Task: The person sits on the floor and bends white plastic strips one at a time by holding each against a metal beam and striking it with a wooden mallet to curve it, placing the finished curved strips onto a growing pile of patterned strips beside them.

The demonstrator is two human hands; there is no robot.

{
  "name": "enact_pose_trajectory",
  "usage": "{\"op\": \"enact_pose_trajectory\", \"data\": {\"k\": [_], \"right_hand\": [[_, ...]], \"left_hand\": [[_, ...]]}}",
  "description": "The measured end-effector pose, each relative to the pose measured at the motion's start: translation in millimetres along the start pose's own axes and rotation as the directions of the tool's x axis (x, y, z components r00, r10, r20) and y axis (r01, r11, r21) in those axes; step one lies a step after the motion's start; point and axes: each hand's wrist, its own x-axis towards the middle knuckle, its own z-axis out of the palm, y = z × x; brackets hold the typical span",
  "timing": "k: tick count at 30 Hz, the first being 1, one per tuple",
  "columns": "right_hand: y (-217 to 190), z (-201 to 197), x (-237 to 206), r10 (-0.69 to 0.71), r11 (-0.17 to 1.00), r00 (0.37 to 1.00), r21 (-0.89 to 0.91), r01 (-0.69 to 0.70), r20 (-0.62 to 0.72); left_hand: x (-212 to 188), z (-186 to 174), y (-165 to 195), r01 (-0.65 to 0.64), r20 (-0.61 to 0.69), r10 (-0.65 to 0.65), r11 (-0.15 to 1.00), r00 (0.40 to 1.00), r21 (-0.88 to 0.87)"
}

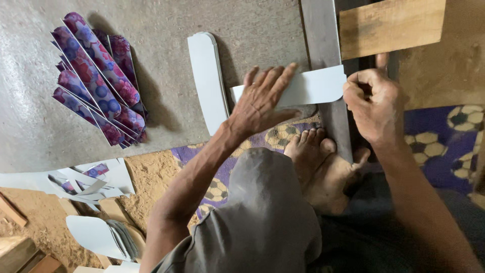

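**Pale strip pinned flat across a metal bar**

Nearest the camera, a bent knee in grey cloth [262, 212] fills the lower middle of the view, and just beyond it a bare foot [310, 151] rests against the near end of a flat metal bar [323, 40] that runs away toward the far edge. Judging by its placement, the foot steadies that bar.

Left hand [262, 101] lies open, fingers spread, pressing down on the left part of a pale card strip [316, 86]; the flat palm seems meant to keep the strip from sliding. Right hand [371, 98] is closed in a fist at the strip's rounded right end, touching it; whether it grips a tool or only the card edge I cannot tell. So the strip lies crosswise over the bar, spanning between the two hands.

Just left of the left hand sits a neat stack of pale blanks [207, 81] on the grey floor [151, 30]. Farther left, a fan of floral purple-and-red strips [96, 76]. A wooden plank [391, 25] lies far right; a patterned mat [439, 136] is under the right forearm. Offcuts [96, 182] litter the near left.
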Motion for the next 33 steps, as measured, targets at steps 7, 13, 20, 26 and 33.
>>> {"op": "enact_pose_trajectory", "data": {"k": [7,13,20,26,33], "right_hand": [[-10,4,0,-0.146,0.981,0.988,-0.136,0.138,-0.056],[-12,-18,-32,-0.158,0.865,0.974,-0.498,0.057,-0.164],[14,-34,-74,0.067,0.869,0.992,-0.482,-0.112,-0.11],[13,-58,-87,0.631,0.65,0.733,0.343,-0.678,0.254],[-12,-38,-90,0.508,0.841,0.86,0.191,-0.506,0.043]], "left_hand": [[33,37,28,-0.107,-0.16,0.086,0.986,0.983,-0.131],[29,48,16,-0.15,-0.199,0.125,0.982,0.972,-0.116],[31,48,15,-0.21,-0.287,0.166,0.969,0.944,-0.13],[32,44,15,-0.139,-0.207,0.109,0.98,0.972,-0.14],[32,45,13,-0.227,-0.302,0.175,0.963,0.937,-0.147]]}}
